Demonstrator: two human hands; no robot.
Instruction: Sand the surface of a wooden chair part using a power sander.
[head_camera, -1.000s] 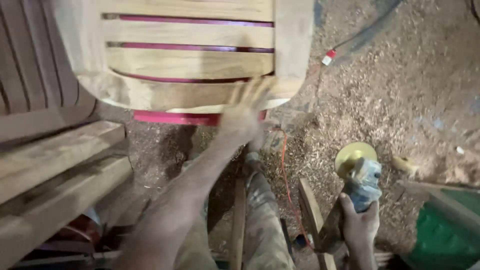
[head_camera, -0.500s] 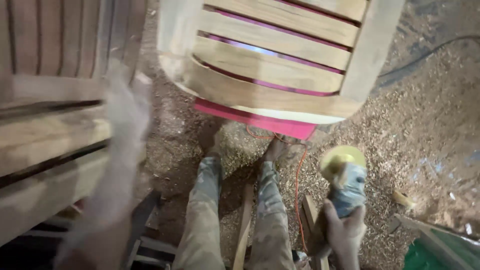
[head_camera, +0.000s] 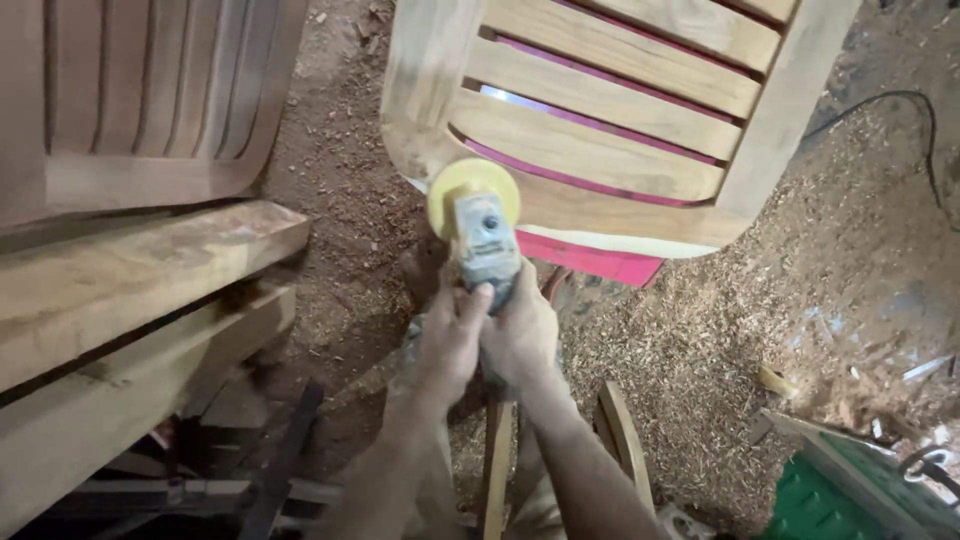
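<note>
My left hand (head_camera: 452, 335) and my right hand (head_camera: 522, 330) both grip the grey body of an angle grinder (head_camera: 486, 245). Its round yellow sanding disc (head_camera: 470, 182) sits against the curved front edge of a slatted wooden chair seat (head_camera: 600, 150). The seat rests on something pink-red (head_camera: 590, 262) that shows through the gaps between the slats. My legs and feet are mostly hidden under my arms.
A second slatted wooden chair part (head_camera: 140, 110) and thick wooden beams (head_camera: 130, 290) stand at the left. Sawdust and shavings cover the ground (head_camera: 720, 330). A black cable (head_camera: 915, 120) runs at the upper right. A green crate (head_camera: 850, 490) sits at the lower right, with wooden strips (head_camera: 625, 440) near my legs.
My left hand swept off the seat and away to the left, then came back onto the grinder. My right hand brought the grinder from the lower right up to the seat's front edge.
</note>
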